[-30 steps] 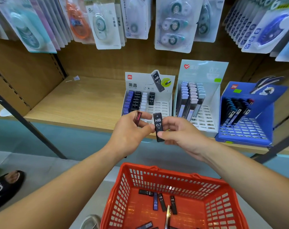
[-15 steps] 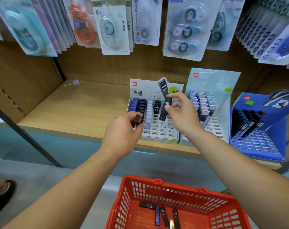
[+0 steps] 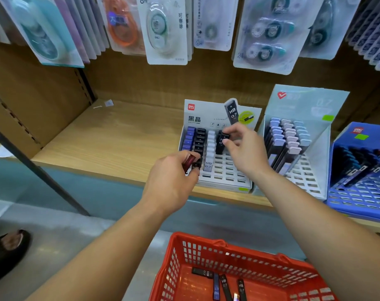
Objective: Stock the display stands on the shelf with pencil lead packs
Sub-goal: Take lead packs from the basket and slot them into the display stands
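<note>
A white display stand (image 3: 222, 180) with rows of purple, black and white lead packs stands on the wooden shelf (image 3: 110, 146). My right hand (image 3: 246, 153) pinches a black HB 0.7 lead pack (image 3: 221, 142), its lower end down in the stand's fourth column. My left hand (image 3: 170, 181) holds a dark red lead pack (image 3: 189, 162) in front of the stand's left columns. An orange basket (image 3: 178, 263) below holds several loose lead packs (image 3: 224, 285).
Two more stands sit to the right: a pale one (image 3: 306, 135) with lilac and pink packs and a blue one (image 3: 358, 192) with dark packs. Correction-tape blister cards (image 3: 165, 31) hang above. A dark shoe (image 3: 6, 250) is on the floor at left.
My right hand carried the black pack from in front of me up to the white stand and lowered it into a column. My left hand moved forward to the stand with the red pack.
</note>
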The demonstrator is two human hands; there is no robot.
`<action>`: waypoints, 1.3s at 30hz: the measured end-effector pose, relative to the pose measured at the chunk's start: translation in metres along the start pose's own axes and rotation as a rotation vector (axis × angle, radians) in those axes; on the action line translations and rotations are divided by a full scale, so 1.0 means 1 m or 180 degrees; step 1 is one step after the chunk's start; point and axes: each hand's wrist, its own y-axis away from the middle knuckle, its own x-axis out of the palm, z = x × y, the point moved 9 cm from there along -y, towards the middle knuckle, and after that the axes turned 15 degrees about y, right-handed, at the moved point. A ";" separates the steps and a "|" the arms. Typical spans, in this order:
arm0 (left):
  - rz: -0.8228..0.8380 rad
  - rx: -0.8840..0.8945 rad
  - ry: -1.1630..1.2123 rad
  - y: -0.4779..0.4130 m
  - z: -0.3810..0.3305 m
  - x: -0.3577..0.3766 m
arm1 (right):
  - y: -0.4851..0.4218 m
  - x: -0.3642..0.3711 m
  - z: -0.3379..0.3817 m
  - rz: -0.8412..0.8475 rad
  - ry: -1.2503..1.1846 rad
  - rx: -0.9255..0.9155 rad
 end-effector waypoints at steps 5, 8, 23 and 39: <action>0.0025 0.0007 0.0015 0.000 0.002 0.000 | -0.001 -0.003 -0.001 -0.0067 0.0232 -0.0123; 0.0035 0.0038 0.0028 -0.001 0.003 0.000 | -0.001 0.003 0.001 -0.0023 0.0461 -0.0293; 0.0659 -0.0104 0.0695 0.017 -0.011 0.028 | 0.037 -0.048 0.048 0.0416 -0.0214 -0.0080; 0.1371 0.0097 0.0925 0.089 -0.085 0.086 | 0.145 -0.121 -0.010 0.1323 -0.1348 0.0799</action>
